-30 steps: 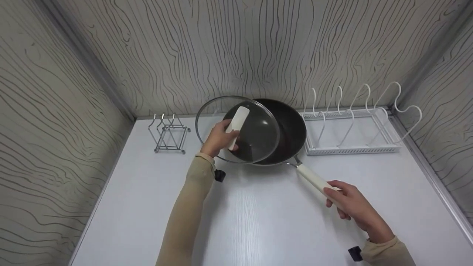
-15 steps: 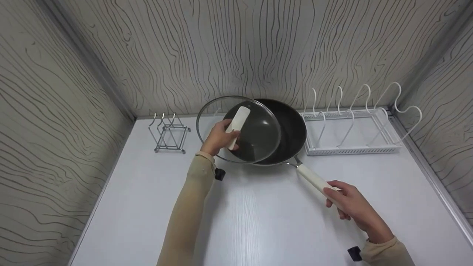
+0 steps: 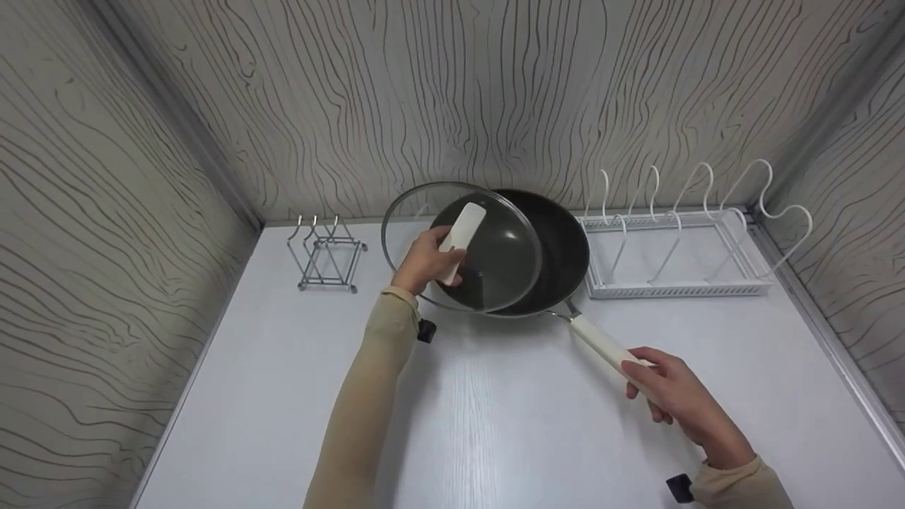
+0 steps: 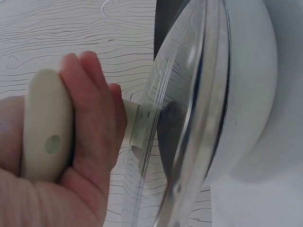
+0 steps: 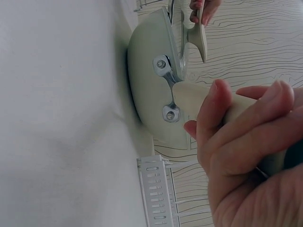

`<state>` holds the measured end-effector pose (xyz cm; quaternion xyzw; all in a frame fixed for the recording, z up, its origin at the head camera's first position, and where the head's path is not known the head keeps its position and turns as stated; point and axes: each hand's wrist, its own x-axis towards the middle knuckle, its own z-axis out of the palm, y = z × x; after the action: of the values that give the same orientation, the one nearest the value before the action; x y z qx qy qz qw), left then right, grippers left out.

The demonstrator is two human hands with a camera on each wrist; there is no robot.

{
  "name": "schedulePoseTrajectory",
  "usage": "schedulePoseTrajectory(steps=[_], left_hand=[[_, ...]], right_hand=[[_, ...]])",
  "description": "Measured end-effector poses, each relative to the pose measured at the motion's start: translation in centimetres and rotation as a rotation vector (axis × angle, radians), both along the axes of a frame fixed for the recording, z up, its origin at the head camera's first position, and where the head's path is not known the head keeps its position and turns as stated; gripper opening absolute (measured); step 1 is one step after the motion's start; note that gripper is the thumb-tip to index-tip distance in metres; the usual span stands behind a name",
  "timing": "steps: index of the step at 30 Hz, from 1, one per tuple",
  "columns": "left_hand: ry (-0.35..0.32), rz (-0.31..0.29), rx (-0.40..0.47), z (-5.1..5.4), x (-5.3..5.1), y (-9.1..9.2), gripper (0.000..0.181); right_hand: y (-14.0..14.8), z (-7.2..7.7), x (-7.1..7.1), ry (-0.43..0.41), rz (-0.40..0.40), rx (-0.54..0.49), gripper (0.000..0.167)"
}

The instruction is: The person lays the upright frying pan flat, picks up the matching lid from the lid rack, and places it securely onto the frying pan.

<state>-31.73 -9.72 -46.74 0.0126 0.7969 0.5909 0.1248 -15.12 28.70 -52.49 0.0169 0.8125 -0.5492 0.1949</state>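
My left hand (image 3: 428, 261) grips the cream handle (image 4: 47, 127) of a glass lid (image 3: 505, 265) with a metal rim. The lid lies off-centre over a dark-lined frying pan (image 3: 565, 247), its left part jutting past the pan's edge. In the left wrist view the lid's rim is at the pan's pale outer wall (image 4: 253, 90). My right hand (image 3: 675, 389) holds the pan's long cream handle (image 3: 601, 339), fingers curled round it in the right wrist view. The pan sits on the white table, and its right inner side shows uncovered.
A small metal wire rack (image 3: 327, 261) stands left of the pan. Close on the pan's right is a white rack (image 3: 679, 288) with tall curved wire dividers. A wood-patterned back wall (image 3: 452, 92) rises just behind the pan, with side walls left and right.
My left hand and the lid have shifted slightly to the right, so the lid covers a little more of the pan. My right hand keeps its hold on the pan's handle.
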Motion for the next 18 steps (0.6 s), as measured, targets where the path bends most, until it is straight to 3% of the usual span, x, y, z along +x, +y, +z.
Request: schedulePoseTrajectory(steps=[18], left_hand=[[0.023, 0.019, -0.035, 0.0, -0.1, 1.5, 0.056]], right_hand=[[0.1, 0.0, 0.0, -0.003, -0.013, -0.014, 0.06]])
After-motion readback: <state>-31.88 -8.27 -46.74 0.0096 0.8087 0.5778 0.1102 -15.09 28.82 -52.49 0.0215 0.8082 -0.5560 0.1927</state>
